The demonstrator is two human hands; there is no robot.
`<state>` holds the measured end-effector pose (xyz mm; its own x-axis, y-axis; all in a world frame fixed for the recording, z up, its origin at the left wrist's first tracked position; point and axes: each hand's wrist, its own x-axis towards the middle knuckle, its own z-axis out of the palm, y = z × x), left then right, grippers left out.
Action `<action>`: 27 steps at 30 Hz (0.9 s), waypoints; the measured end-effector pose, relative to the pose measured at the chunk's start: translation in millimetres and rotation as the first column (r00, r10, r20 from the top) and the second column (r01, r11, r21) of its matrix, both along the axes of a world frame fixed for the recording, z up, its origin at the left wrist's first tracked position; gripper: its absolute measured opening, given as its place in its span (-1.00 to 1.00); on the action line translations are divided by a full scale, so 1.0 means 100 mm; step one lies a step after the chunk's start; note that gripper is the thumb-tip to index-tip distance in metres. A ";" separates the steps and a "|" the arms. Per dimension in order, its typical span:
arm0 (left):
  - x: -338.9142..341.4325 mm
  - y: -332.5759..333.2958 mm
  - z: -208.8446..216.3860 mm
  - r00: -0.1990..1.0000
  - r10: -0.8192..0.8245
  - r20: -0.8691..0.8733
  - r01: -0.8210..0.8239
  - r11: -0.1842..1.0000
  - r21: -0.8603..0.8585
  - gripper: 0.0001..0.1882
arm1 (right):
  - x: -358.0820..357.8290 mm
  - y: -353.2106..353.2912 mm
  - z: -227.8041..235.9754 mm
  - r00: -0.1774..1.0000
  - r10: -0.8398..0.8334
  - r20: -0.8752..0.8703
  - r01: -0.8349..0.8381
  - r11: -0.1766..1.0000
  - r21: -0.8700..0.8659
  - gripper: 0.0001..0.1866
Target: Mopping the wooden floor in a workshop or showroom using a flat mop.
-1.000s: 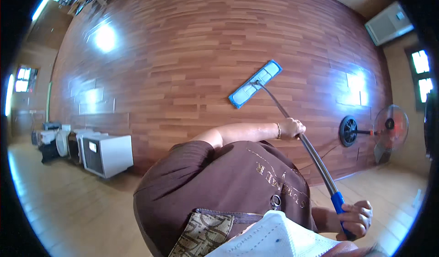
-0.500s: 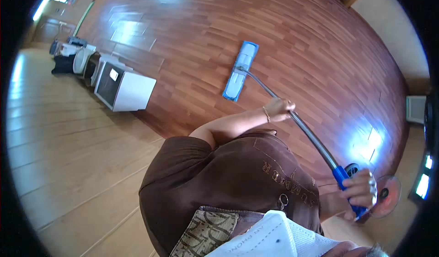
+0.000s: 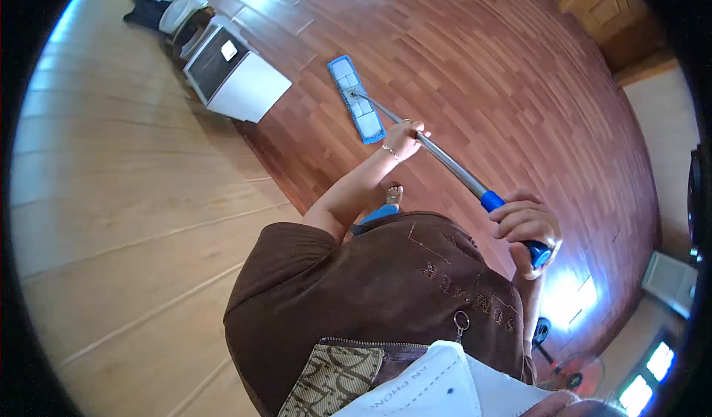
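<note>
A flat mop lies across my front, its metal pole [image 3: 456, 163] slanting from the floor up toward my right side. Around the lower pole my left hand [image 3: 404, 139] is closed, a thin bracelet on its wrist. My right hand [image 3: 528, 228] wraps the blue grip [image 3: 492, 200] at the pole's top end. The blue and pale mop head [image 3: 357, 99] rests flat on the wood floor, ahead and left of my left hand.
A white cabinet [image 3: 248, 87] stands at left by the pale wall [image 3: 133, 231], with a round white basin [image 3: 180, 14] and other items behind it. A bare foot [image 3: 394, 194] shows below me. At lower right is a fan [image 3: 575, 380]; a wooden door [image 3: 608, 12] is far right.
The mop head has swung left and turned, nearer the white cabinet. Both hands, still gripping the pole, moved left and farther forward. My view has turned, and a foot now shows.
</note>
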<state>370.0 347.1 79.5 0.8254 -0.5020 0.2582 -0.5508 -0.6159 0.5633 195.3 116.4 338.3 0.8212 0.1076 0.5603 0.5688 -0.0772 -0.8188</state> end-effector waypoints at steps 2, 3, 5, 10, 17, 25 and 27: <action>-0.06 0.23 0.01 0.998 0.056 0.000 -0.056 0.998 -0.021 -0.65 | 0.11 0.07 -0.01 0.993 0.119 -0.014 -0.118 0.993 0.019 -0.91; -0.10 0.32 0.00 0.997 0.082 0.008 -0.082 0.997 -0.018 -0.65 | 0.16 0.09 -0.03 0.987 0.161 0.001 -0.161 0.987 0.019 -0.87; -0.20 0.46 0.05 0.990 0.139 0.025 -0.138 0.990 -0.036 -0.66 | 0.24 0.13 0.02 0.968 0.250 0.000 -0.250 0.968 0.023 -0.83; -0.50 0.89 0.15 0.961 0.272 -0.045 -0.272 0.962 0.004 -0.69 | 0.42 0.24 -0.07 0.901 0.433 0.027 -0.433 0.901 0.000 -0.88; -0.90 1.24 -0.08 0.873 0.477 -0.107 -0.475 0.879 0.046 -0.69 | 0.47 0.35 -0.21 0.816 0.577 0.016 -0.578 0.816 0.020 -0.86; -1.34 1.52 -0.24 0.794 0.606 -0.046 -0.602 0.795 0.072 -0.70 | 0.42 0.48 -0.32 0.710 0.703 -0.044 -0.703 0.711 0.012 -0.88; -1.28 1.49 -0.29 0.785 0.619 0.009 -0.619 0.785 0.043 -0.70 | 0.38 0.48 -0.26 0.740 0.666 -0.091 -0.670 0.742 -0.025 -0.89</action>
